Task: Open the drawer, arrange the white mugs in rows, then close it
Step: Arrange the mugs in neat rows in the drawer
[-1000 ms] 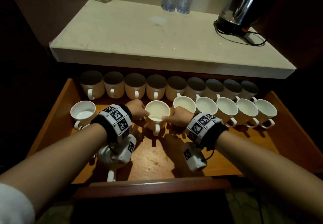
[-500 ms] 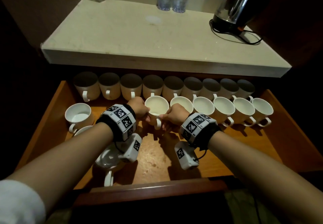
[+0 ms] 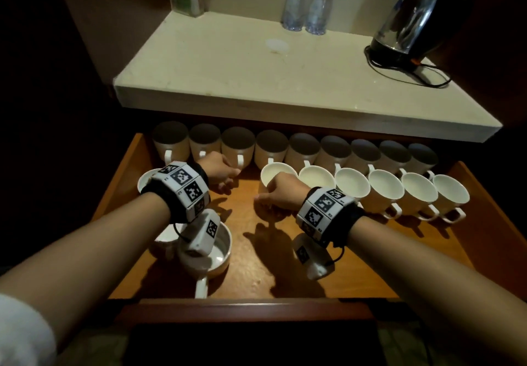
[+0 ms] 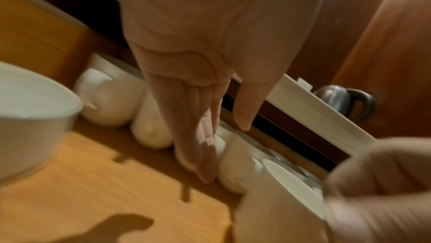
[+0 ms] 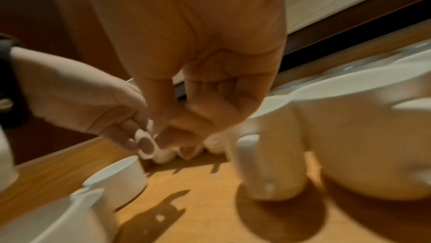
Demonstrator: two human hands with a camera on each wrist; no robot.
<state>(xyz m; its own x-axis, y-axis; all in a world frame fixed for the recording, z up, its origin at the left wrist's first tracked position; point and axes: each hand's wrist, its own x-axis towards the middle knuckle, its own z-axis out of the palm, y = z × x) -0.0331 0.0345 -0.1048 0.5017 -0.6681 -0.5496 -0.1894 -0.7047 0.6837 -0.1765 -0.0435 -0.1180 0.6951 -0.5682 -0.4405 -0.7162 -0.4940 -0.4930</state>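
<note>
Over the open drawer (image 3: pixel 137 166), the left hand (image 3: pixel 218 172) hangs with straight fingers holding nothing, the right hand (image 3: pixel 281 194) loosely curled beside a mug (image 3: pixel 271 173), also holding nothing.

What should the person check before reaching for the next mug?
1. Drawer open: ok.
2. Back row full and lined up: ok.
3. Newest mug set beside the second row: ok.
4. Left hand free: ok, fingers straight, holding nothing.
5. Right hand free: cannot tell; its curled fingers sit by the newest mug, contact unclear.
6. Loose mugs waiting: ok, one bowl-like mug near the front and another at far left.
</note>
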